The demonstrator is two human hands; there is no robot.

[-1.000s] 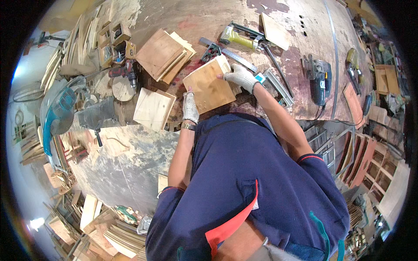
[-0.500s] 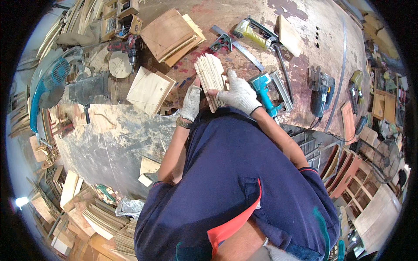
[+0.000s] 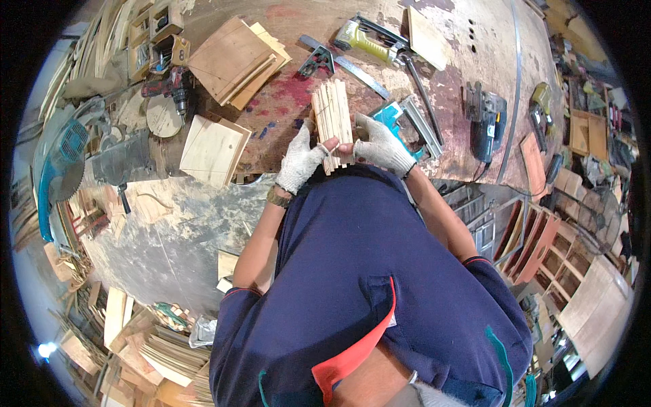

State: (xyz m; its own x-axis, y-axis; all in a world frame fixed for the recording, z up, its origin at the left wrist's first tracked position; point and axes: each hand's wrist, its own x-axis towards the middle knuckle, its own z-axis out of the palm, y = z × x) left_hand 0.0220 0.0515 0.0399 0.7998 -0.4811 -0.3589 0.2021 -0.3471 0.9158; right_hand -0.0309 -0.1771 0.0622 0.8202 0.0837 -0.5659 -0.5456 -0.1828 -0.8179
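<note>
Between my two gloved hands stands a bundle of thin wooden strips [image 3: 331, 114], held near the bench's front edge. My left hand [image 3: 300, 160] is closed on the bundle's left side, its bare thumb across the front. On the other side my right hand [image 3: 381, 144] grips it too, thumb tip close to the left one. Both white knit gloves leave the thumbs bare. The strips' upper ends are slightly uneven. A teal nail gun [image 3: 391, 117] lies just past my right hand, partly hidden by it.
On the worn workbench [image 3: 285, 20] lie a combination square [image 3: 363, 76], a yellow-green nail gun [image 3: 369, 42] and a jigsaw [image 3: 484, 122]. Stacked wooden panels [image 3: 230, 57] and smaller boards [image 3: 209, 148] are at left, near a red drill [image 3: 178, 91] and a teal circular saw [image 3: 68, 152].
The bundle has turned from a leftward tilt to nearly upright. My left hand has come further round its side, and both thumbs now lie across its front. The whole view has shifted slightly.
</note>
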